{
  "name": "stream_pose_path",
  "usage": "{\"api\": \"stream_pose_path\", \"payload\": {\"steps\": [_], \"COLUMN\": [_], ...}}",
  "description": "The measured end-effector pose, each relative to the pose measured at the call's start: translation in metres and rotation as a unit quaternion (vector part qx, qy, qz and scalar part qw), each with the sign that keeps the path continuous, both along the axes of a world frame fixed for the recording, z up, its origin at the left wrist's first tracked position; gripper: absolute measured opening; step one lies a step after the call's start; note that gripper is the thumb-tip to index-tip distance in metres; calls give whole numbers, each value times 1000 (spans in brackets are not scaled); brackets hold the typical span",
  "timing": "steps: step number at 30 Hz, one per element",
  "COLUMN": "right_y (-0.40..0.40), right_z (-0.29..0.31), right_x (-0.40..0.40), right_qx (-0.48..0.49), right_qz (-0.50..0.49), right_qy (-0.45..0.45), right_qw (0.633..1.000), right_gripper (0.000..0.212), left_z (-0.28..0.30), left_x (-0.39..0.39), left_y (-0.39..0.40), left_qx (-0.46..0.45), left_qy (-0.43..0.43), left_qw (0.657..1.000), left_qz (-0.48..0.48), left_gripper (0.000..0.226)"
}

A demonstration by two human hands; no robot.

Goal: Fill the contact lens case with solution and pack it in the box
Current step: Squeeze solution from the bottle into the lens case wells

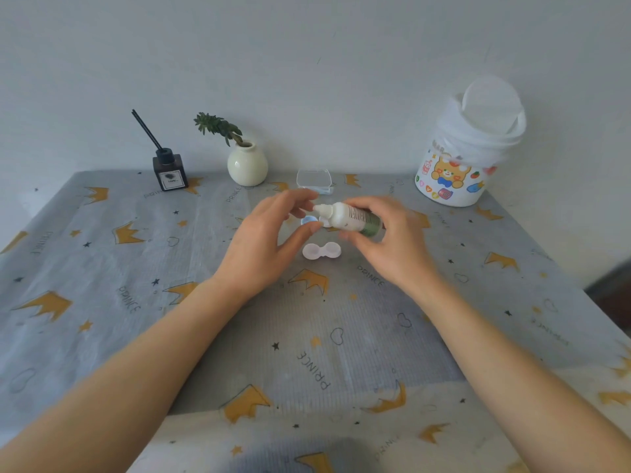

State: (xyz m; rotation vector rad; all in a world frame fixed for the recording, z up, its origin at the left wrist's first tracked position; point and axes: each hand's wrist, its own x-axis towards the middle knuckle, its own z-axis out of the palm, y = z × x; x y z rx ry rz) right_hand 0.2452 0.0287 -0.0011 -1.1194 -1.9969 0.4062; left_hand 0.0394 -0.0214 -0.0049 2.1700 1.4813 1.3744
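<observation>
Reading "PRINCE" is easy: it repeats across the grey tablecloth (pixel 205 302) among yellow crowns, while the print on the solution bottle (pixel 351 218) is too small to make out. The right hand (pixel 392 244) grips that bottle, tipped sideways with its nozzle pointing toward the left hand (pixel 269 240), whose fingers are loosely spread and hold nothing. Between and just below both hands lies the open white lens case (pixel 321 250). Just beyond the fingertips stands the clear box (pixel 314 179).
</observation>
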Motion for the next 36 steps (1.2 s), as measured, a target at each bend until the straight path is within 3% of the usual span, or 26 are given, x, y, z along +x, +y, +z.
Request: {"api": "stream_pose_path", "payload": {"steps": [12, 29, 36], "right_y": [-4, -10, -10], "right_z": [-9, -6, -7], "right_x": [0, 1, 2], "right_qx": [40, 48, 52], "right_qz": [20, 48, 45], "right_qy": [-46, -69, -70], "right_qw": [998, 995, 995], "right_gripper": [40, 40, 39], "left_z": [-6, 3, 2], "left_x": [0, 4, 5], "left_y": [4, 2, 4], "left_qx": [39, 133, 117], "left_qy": [68, 185, 232], "left_qw": [997, 973, 965], "left_qz": [8, 45, 40], "left_gripper": [15, 12, 14]}}
